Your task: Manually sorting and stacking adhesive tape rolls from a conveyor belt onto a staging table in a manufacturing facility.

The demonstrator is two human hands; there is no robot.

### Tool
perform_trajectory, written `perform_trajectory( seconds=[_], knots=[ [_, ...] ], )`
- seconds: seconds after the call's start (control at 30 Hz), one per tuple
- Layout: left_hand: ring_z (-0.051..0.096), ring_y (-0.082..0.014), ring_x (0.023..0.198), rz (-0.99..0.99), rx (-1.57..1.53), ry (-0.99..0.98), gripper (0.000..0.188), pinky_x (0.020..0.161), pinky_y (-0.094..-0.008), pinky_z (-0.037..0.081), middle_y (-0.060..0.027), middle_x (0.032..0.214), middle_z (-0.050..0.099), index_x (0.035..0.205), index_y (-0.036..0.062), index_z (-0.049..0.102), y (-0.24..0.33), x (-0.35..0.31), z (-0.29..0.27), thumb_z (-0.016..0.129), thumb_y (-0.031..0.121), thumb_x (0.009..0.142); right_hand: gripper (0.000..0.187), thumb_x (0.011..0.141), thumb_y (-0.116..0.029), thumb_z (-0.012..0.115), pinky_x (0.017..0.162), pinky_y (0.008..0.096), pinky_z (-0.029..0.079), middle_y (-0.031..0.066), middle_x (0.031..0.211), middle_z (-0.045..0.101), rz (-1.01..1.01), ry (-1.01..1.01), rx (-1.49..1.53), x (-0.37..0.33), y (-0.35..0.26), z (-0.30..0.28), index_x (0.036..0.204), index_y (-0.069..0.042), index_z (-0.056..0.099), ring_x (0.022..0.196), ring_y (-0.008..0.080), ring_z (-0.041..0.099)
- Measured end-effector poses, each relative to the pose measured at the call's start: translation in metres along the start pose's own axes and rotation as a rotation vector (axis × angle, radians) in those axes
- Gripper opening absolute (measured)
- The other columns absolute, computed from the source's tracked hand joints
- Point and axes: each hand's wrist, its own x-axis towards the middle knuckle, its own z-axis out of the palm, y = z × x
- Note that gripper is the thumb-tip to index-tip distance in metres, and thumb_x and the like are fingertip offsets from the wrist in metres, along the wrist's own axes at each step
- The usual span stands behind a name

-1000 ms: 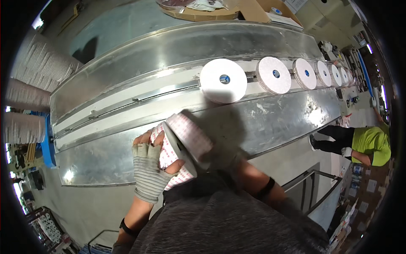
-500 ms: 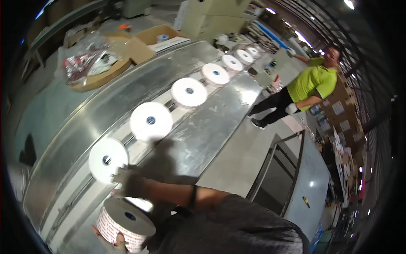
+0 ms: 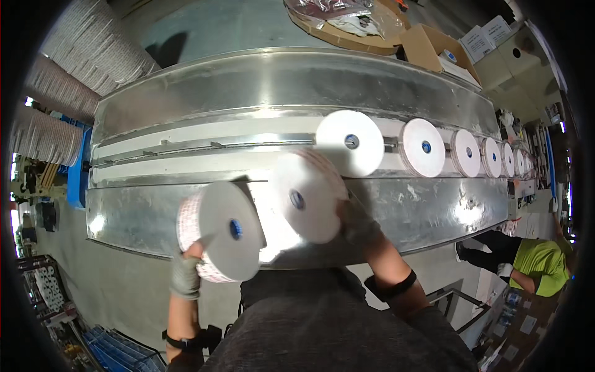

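My left hand point(image 3: 186, 273), in a fingerless-looking grey glove, grips a thick white roll point(image 3: 217, 214) by its lower left edge. That roll has red print around its rim and a blue core, and it is tilted. On the right, my gloved right hand point(image 3: 359, 226) is closed on the edge of a second white roll point(image 3: 307, 217), smeared by motion, with red on its rim. This second roll hangs over the metal table's near side, in front of a roll point(image 3: 350, 130) lying flat on the track.
More white rolls point(image 3: 424, 152) lie in a row along the slotted track point(image 3: 204, 146) of the metal table point(image 3: 297, 68). A cardboard box point(image 3: 427, 46) stands beyond the far edge. Large wound spools point(image 3: 93, 43) are at left. A person in a yellow-green shirt point(image 3: 539, 266) stands at right.
My view has swung to face the table squarely. My right hand, earlier at the edge of a roll on the track, now holds a roll; the left hand still holds its roll, now raised and tilted.
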Motion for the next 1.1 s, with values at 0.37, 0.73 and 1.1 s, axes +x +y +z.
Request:
perform_trajectory(
  seconds=[0.37,0.73,1.1],
  knots=[
    [0.05,-0.0179,0.113,0.341,0.175,0.306,0.065,0.09,-0.0305,0.048,-0.011,0.136,0.045,0.154,0.0067,0.019,-0.001,0.01,0.051,0.048,0.016,0.097,0.08,0.066,-0.056,0.08,0.103,0.0444,0.04,0.0208,0.118,0.058,-0.199,-0.196,-1.115,0.049,0.078,0.059,0.121,0.0,0.062,0.113,0.0392,0.053],
    [0.046,-0.0188,0.121,0.304,0.08,0.169,0.078,0.101,-0.0331,0.041,-0.011,0.139,0.044,0.153,0.0013,0.021,0.051,-0.008,0.029,0.061,0.033,0.094,0.096,0.066,-0.022,0.087,0.103,0.038,0.044,0.0185,0.121,0.058,0.214,-0.443,0.029,0.045,0.069,0.124,0.143,0.005,0.037,0.116,0.0219,0.056],
    [0.051,-0.0267,0.123,0.214,-0.059,0.334,0.065,0.104,-0.0415,0.042,-0.0151,0.138,0.048,0.142,-0.0012,0.04,0.046,-0.022,-0.038,0.051,0.045,0.098,0.093,0.068,-0.066,0.07,0.109,0.0482,0.03,0.0163,0.144,0.047,0.225,-0.472,-1.44,0.134,0.121,0.11,0.137,-0.007,0.052,0.136,0.0316,0.038]
  ],
)
